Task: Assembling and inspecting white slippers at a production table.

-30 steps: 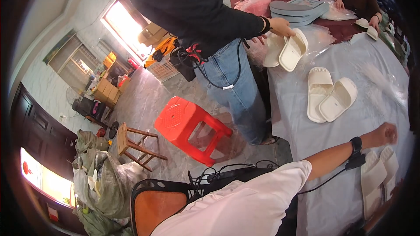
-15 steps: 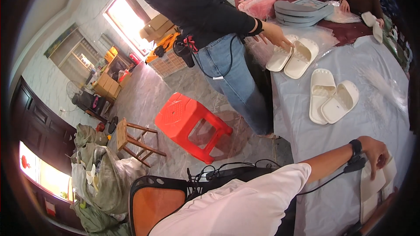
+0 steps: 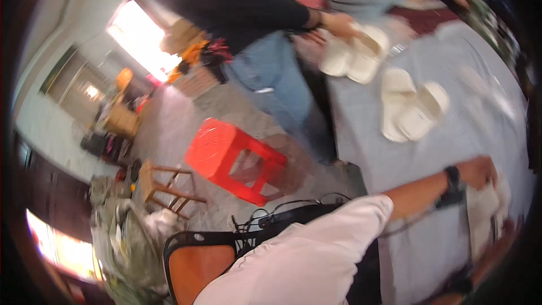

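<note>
Everything is smeared by motion. My left hand (image 3: 479, 171), with a black strap at its wrist, is closed at the far end of a pair of cream slippers (image 3: 481, 214) on the right of the table. My right hand (image 3: 506, 239) comes in at the lower right beside the same slippers, dark and blurred; its fingers cannot be made out. Further up the table lies a second cream pair (image 3: 416, 107), side by side. Beyond it, a co-worker's hand (image 3: 340, 24) touches another cream pair (image 3: 361, 59) by the table's left edge.
A grey sheet (image 3: 367, 113) covers the table. The co-worker in a dark top and jeans (image 3: 276, 73) stands at its left side. A red plastic stool (image 3: 226, 155), a wooden stool (image 3: 164, 183), an orange-backed chair (image 3: 200, 271) and green sacks (image 3: 121, 237) stand left.
The view has shifted and blurred, so most things sit further left and higher. My left hand has drawn up toward the slippers' far end. The co-worker's hand stays at its pair.
</note>
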Demonstrator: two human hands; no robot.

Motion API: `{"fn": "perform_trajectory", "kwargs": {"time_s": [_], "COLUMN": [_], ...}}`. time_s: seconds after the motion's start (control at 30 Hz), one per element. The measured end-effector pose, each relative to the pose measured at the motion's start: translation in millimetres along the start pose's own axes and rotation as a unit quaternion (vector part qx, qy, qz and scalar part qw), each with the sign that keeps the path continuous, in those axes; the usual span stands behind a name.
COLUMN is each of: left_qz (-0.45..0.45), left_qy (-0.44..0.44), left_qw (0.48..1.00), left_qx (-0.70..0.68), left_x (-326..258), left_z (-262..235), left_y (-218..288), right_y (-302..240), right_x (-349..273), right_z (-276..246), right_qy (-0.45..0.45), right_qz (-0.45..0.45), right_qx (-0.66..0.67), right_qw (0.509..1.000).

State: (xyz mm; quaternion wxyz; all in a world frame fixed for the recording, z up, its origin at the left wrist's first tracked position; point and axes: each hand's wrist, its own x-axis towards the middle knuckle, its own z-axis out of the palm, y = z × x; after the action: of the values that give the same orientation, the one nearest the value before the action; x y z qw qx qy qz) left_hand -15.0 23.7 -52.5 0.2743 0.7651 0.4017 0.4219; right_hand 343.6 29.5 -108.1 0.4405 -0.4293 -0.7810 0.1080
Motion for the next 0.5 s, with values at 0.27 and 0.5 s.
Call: {"fn": "perform_trajectory", "kwargs": {"time_s": [0.27, 0.5], "left_qz": [0.010, -0.027], "left_qy": [0.076, 0.005], "left_qw": [0.992, 0.994], "left_qx": [-0.097, -0.105], "left_x": [13.8, 23.0], "left_z": [-18.5, -27.4], "left_y": [-11.8, 22.8], "right_y": [-126.1, -144.5], "right_x": [44.2, 48.6], "right_z": [19.3, -14.0], "right_qy": [0.067, 0.034], "right_qz": [0.079, 0.059], "right_qx": [0.046, 0.019], "right_qw": [0.994, 0.997]}}
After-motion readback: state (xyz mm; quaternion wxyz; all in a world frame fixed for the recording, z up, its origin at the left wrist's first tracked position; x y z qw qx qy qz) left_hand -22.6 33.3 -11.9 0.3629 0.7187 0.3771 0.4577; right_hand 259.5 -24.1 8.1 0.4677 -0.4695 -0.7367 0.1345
